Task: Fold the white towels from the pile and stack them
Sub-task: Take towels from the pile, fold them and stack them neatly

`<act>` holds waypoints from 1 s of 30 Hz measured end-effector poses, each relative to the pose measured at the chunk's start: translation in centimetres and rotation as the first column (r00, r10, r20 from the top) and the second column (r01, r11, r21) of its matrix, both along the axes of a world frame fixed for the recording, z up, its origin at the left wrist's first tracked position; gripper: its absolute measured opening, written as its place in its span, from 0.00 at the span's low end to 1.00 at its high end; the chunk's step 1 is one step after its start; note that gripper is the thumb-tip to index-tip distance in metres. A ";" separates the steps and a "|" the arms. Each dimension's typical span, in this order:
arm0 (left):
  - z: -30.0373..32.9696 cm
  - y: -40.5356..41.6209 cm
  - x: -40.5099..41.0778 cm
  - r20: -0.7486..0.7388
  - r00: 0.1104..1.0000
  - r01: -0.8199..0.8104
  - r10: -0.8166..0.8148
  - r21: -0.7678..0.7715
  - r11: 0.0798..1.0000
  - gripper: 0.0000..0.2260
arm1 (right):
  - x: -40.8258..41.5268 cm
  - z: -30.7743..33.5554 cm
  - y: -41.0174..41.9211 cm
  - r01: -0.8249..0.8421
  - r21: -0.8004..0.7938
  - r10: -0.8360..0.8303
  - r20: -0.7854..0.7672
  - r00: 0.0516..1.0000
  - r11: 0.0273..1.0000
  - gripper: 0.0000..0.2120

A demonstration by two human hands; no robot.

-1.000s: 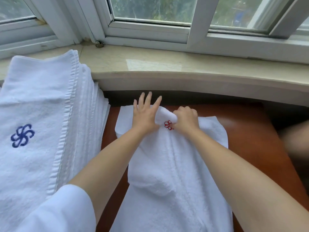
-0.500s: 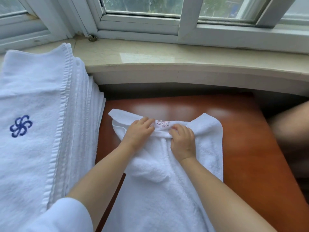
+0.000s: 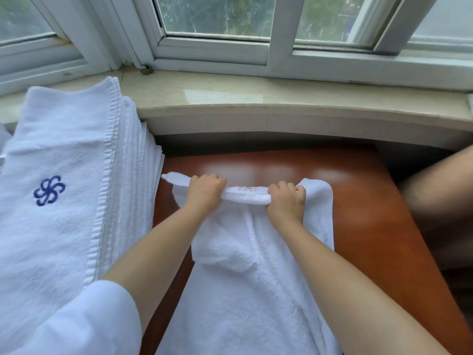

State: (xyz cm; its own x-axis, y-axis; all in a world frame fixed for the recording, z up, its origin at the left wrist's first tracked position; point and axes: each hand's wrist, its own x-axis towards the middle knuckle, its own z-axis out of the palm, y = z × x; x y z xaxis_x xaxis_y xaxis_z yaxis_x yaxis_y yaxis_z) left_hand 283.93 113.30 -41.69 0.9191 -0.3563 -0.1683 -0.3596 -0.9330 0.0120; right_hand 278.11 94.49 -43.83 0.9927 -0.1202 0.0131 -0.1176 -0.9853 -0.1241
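Both hands are at the far end of a white towel (image 3: 245, 290) that lies lengthwise on the reddish-brown table (image 3: 371, 226), running from the table's middle back toward the person and out of view at the bottom. The far edge of it has been turned over into a thick roll, and each hand has hold of that roll: the left hand (image 3: 204, 193) grips it with fingers curled over the top and knuckles up, and the right hand (image 3: 286, 203) does the same a little way along, fingers wrapped tight round the fabric. Between the two fists the roll is stretched straight, and a faint red embroidered emblem (image 3: 247, 188) shows on it. One corner of the towel pokes out past the left hand toward the stack, and the other corner spreads flat on the table beyond the right hand. Nearer the person the cloth is rumpled, with a soft fold bulging under the left forearm. To the left, touching the table's edge, stands a tall stack of folded white towels (image 3: 66, 201), the layered edges showing down its right side, and the top one carries a blue pinwheel-shaped emblem (image 3: 49, 190). A white sleeve (image 3: 84, 324) covers the left upper arm at the bottom corner. Behind the table runs a pale stone windowsill (image 3: 281, 98) under white window frames (image 3: 215, 51), green foliage blurred beyond the glass. At the right edge a blurred bare limb (image 3: 440, 196) of someone else comes into view beside the table.
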 end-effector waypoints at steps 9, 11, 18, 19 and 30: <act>5.2 1.3 -3.8 0.296 0.882 -0.308 0.367 -0.227 0.924 0.29 | -1.9 5.6 -0.6 0.511 0.540 -0.589 -0.035 0.807 0.668 0.18; 5.4 1.4 -6.1 0.182 0.880 -0.370 0.440 -0.318 0.873 0.20 | -3.3 5.8 -0.5 0.536 0.602 -0.506 -0.241 0.828 0.591 0.20; 2.3 3.7 -16.2 -0.363 0.719 -0.676 0.593 -0.167 0.718 0.21 | -13.1 4.4 -0.4 0.630 0.298 -0.488 -0.430 0.759 0.717 0.19; 1.7 4.1 -17.5 -0.387 0.691 -0.702 0.611 -0.156 0.695 0.24 | -14.6 4.0 -0.3 0.647 0.276 -0.513 -0.426 0.745 0.711 0.20; 1.4 5.3 -24.3 -0.568 0.593 -0.652 0.571 0.076 0.754 0.31 | -22.8 3.4 -0.1 0.739 0.239 -0.649 -0.360 0.670 0.630 0.37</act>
State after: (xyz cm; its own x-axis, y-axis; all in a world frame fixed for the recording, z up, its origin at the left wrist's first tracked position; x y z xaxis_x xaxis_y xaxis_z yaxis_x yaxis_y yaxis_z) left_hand 259.61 118.61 -40.27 0.6985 0.2011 -0.6868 0.4011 -0.9048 0.1431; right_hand 255.28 94.34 -40.45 0.5769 -0.7260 -0.3744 -0.8160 -0.4912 -0.3049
